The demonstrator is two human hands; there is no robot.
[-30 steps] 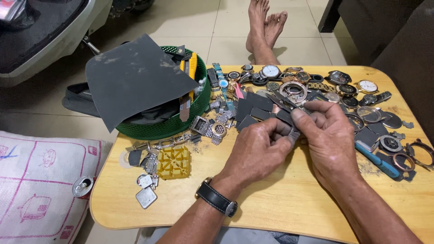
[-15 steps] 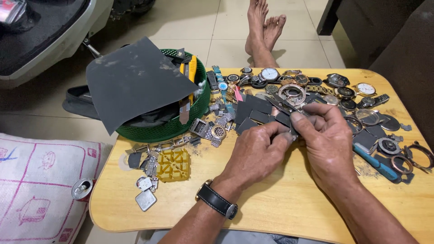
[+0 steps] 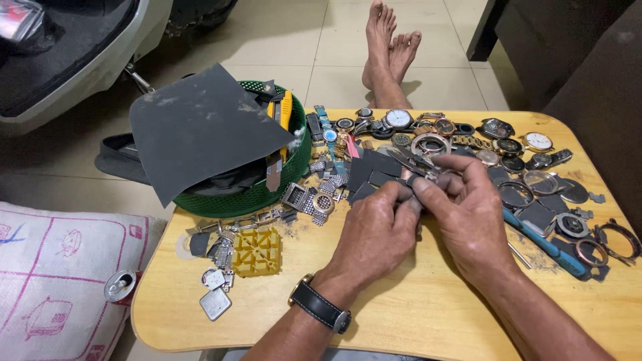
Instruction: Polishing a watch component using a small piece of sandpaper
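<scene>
Here, a green basket (image 3: 257, 194) holds dark sandpaper (image 3: 200, 127) and tools.

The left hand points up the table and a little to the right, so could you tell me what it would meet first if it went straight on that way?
The left hand would probably first meet the small dark sheets lying just past its fingertips, ahead of the row of watches. Depth is unclear.
</scene>
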